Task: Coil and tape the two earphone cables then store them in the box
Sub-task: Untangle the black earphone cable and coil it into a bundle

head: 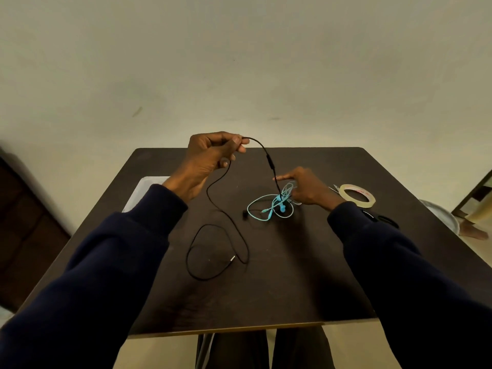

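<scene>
My left hand is raised above the far side of the dark table and pinches the black earphone cable near one end. From there the cable arcs right past an inline remote, and its other part trails down in a loop to the plug near the middle. My right hand rests at a tangled light-blue earphone cable, fingers in the tangle where the black cable runs into it; the index finger points left. A clear box lies at the table's left edge, partly hidden by my left arm.
A roll of clear tape lies right of my right hand. A dark scissors handle peeks out beside my right sleeve. A round metal object sits on the floor past the right edge. A pale wall stands behind.
</scene>
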`<control>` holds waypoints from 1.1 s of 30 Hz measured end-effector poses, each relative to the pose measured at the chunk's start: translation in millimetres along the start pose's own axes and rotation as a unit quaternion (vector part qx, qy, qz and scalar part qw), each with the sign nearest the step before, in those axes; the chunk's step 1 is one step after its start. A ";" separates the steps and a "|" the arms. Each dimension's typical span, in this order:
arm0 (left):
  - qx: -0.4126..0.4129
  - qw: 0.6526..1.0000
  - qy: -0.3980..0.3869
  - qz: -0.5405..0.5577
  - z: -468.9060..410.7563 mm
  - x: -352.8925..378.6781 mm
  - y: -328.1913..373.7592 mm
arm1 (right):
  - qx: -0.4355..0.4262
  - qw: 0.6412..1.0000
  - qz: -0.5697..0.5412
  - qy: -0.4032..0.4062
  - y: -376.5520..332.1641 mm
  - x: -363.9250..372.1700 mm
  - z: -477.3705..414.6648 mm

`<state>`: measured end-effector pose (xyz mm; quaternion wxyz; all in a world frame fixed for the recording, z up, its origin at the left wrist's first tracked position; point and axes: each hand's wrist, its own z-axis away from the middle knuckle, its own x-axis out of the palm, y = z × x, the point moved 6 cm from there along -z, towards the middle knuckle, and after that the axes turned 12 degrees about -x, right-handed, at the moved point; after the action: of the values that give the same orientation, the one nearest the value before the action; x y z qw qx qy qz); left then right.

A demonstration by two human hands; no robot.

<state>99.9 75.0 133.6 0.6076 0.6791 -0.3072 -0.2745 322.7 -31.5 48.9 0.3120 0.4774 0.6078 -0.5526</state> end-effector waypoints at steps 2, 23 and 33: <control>-0.016 1.000 0.017 0.004 0.6 -4.1 -6.1 | -0.020 0.999 0.008 -0.043 -8.5 -6.4 0.4; -0.040 0.985 0.158 0.051 18.2 -46.9 -21.8 | -0.027 0.983 -0.171 0.065 -13.0 -63.4 3.5; -0.110 0.907 0.161 -0.373 19.1 -50.3 -49.4 | -0.097 0.962 -0.160 0.200 -49.3 -76.0 -13.5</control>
<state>56.6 103.9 82.4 0.5726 0.7081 0.1024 -0.4004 305.7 -33.0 138.9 0.1363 0.4424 0.7768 -0.4270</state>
